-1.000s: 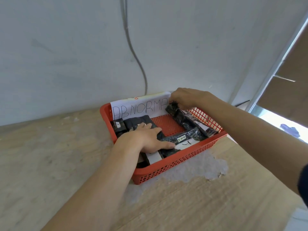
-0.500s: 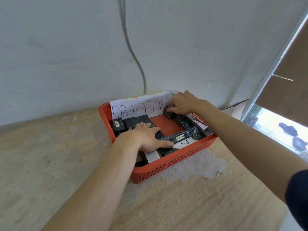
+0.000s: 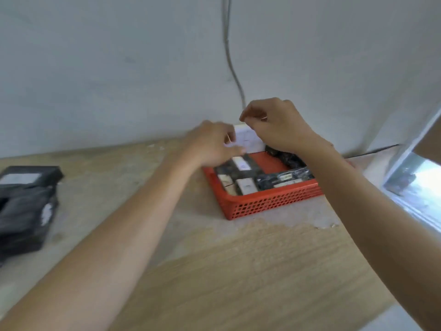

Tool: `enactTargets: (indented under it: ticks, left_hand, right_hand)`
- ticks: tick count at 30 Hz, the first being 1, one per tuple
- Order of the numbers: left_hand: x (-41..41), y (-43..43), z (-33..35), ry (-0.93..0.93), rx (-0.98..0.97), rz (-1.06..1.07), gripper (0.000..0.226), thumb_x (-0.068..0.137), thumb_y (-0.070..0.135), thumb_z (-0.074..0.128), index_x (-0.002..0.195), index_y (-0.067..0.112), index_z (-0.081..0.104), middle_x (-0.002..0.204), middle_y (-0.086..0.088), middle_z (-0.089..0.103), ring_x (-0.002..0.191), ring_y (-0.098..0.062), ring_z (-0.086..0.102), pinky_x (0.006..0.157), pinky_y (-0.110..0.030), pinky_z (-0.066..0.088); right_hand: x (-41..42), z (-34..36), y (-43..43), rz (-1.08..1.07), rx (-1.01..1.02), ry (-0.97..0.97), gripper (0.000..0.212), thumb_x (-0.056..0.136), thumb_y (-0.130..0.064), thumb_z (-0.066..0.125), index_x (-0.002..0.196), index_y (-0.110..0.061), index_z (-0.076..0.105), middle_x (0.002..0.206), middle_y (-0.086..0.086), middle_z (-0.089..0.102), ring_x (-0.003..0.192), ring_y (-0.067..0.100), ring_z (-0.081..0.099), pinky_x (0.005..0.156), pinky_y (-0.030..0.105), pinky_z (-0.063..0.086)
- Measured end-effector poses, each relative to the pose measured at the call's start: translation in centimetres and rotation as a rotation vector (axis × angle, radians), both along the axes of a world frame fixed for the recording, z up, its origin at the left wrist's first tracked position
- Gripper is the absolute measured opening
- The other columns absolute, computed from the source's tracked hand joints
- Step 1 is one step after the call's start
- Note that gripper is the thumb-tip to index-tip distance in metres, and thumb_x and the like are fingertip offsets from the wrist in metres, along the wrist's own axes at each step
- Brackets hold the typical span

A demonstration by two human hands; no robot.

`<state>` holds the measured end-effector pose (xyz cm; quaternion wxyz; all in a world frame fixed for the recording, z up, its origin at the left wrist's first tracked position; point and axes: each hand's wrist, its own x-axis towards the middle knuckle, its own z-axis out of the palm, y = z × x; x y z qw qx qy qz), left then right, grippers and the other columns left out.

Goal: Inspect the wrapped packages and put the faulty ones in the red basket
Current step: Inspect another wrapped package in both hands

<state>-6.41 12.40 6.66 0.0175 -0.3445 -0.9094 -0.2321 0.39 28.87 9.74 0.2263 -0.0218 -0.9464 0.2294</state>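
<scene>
The red basket (image 3: 269, 204) stands by the wall and holds several black wrapped packages (image 3: 281, 179) with white labels. A white paper sign (image 3: 249, 140) leans on its back rim. My left hand (image 3: 212, 145) hovers over the basket's back left corner, blurred, with its fingertips in front of the sign. Whether it holds the sign I cannot tell. My right hand (image 3: 276, 126) is raised above the sign's top edge, fingers curled, thumb against forefinger, and nothing shows between them. More black wrapped packages (image 3: 23, 206) lie stacked at the far left of the table.
The wooden table (image 3: 214, 271) has a pale worn patch in front of the basket. A grey cable (image 3: 230, 56) runs down the wall behind it. A window frame (image 3: 405, 163) borders the table on the right.
Both hands have lifted off the packages in the basket and now sit higher, near the sign. The view has swung left, bringing the stack of black packages into sight.
</scene>
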Motion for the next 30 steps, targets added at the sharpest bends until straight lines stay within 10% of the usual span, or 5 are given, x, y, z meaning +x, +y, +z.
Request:
enactTargets:
  ticks: [7,15,19,24,30]
  left_hand:
    - [-2.7,-19.1,-0.6,0.109,-0.123,0.49,0.011,0.096,0.036,0.066,0.103,0.028,0.07,0.119,-0.001,0.071,0.115,-0.029,0.065,0.09,-0.039,0.052]
    - [-1.1,-27.9,-4.0,-0.222,-0.475,0.761,0.123,0.074,0.09,0.065,0.167,0.018,0.027,0.17,-0.012,0.031,0.152,-0.036,0.039,0.112,-0.046,0.046]
    - [-0.5,-28.2,-4.5,-0.161,-0.447,0.736,0.084,0.089,0.045,0.076,0.158,0.013,0.038,0.156,-0.012,0.05,0.137,-0.034,0.053,0.095,-0.043,0.054]
    - [1.0,-26.5,-3.8,-0.209,0.229,0.541,0.065,0.095,0.025,0.075,0.148,0.027,0.039,0.127,-0.002,0.063,0.095,-0.019,0.065,0.08,-0.039,0.055]
    - [3.6,-22.6,-8.1,-0.519,1.031,0.379,0.049,0.086,0.015,0.083,0.125,0.026,0.056,0.116,-0.005,0.076,0.11,-0.026,0.075,0.101,-0.054,0.059]
  right_hand:
    - [0.8,-5.2,-15.2,0.269,-0.076,-0.149,0.023,0.103,-0.019,0.061,0.12,-0.016,0.077,0.119,0.006,0.077,0.114,0.024,0.068,0.099,0.03,0.047]
    - [-2.9,-14.6,-21.4,0.266,0.218,-0.588,0.059,0.114,-0.047,0.032,0.166,-0.019,0.024,0.174,0.02,0.018,0.163,0.036,0.01,0.13,0.057,0.011]
    - [-2.4,-16.1,-21.8,0.223,0.258,-0.51,0.06,0.114,-0.05,0.022,0.166,-0.021,0.021,0.177,0.02,0.006,0.165,0.034,-0.002,0.13,0.057,-0.001]
    - [-1.8,-16.3,-21.4,0.288,-0.015,-0.227,0.06,0.108,-0.056,0.031,0.151,-0.018,0.051,0.154,0.01,0.057,0.148,0.029,0.047,0.124,0.052,0.028]
    - [-0.1,-15.4,-21.7,0.451,-0.85,-0.117,0.038,0.11,-0.048,0.049,0.139,-0.027,0.063,0.124,0.001,0.077,0.11,0.015,0.076,0.092,0.041,0.062]
